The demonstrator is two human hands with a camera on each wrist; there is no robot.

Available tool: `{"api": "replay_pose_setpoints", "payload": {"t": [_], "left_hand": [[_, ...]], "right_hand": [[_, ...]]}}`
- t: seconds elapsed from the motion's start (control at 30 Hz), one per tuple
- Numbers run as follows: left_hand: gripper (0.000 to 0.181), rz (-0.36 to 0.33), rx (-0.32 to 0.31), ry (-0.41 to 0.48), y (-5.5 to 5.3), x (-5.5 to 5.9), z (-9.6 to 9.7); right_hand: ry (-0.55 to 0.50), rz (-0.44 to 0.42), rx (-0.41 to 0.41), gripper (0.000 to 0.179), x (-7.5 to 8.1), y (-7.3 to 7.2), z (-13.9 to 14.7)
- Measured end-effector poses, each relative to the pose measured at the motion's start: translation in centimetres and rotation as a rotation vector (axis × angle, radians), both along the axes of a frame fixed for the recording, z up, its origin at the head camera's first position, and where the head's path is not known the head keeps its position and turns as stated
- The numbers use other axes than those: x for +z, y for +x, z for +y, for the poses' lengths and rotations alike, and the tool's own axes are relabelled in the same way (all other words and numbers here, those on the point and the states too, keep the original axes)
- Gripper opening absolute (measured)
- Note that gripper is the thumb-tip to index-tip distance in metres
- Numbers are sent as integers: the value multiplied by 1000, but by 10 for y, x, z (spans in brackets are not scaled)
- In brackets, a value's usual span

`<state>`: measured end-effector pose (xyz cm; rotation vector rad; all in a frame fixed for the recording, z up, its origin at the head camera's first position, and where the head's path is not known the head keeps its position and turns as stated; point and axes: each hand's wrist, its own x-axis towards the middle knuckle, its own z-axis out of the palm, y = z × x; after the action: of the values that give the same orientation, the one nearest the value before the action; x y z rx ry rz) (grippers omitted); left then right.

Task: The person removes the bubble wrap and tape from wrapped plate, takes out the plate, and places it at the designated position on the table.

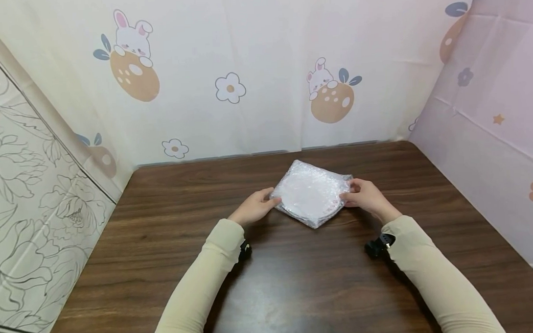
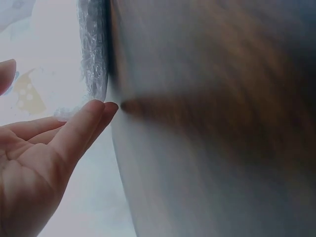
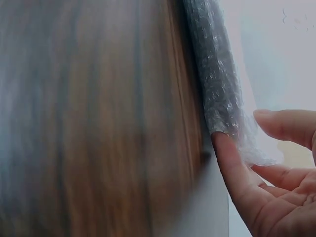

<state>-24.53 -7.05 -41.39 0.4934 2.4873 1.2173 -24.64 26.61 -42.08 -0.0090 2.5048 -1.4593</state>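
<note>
Gleaming dark wood-grain table (image 1: 306, 282) beneath bubble-wrapped packet (image 1: 309, 190), bunny-print cloth (image 1: 267, 49) behind.

Two bare hands were present: one left hand (image 1: 254, 206) and one right hand (image 1: 368, 199). Between them was one flat, squarish package in clear bubble wrap (image 1: 311, 190). Two pale cream fabric sleeves (image 1: 204, 281) and two black wrist-worn devices (image 1: 375, 247) were counted, one of each behind each hand. One dark brown wood-grain table (image 1: 306, 282) lay beneath both hands. On the pale printed cloth (image 1: 262, 34) beyond the hands, two white cartoon rabbits (image 1: 132, 39), each on one orange-brown fruit (image 1: 144, 88), and two whole white, dark-outlined flowers (image 1: 230, 88) were counted.
</note>
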Motion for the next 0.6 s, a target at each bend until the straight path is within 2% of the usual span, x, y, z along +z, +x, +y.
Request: {"api": "replay_pose_setpoints", "payload": {"t": [0.33, 0.6], "left_hand": [[65, -4, 49, -3, 5, -2, -17], [64, -4, 67, 2, 11, 1, -28]], "right_hand": [[67, 41, 30, 56, -1, 3, -15], [55, 27, 62, 59, 0, 5, -25]]}}
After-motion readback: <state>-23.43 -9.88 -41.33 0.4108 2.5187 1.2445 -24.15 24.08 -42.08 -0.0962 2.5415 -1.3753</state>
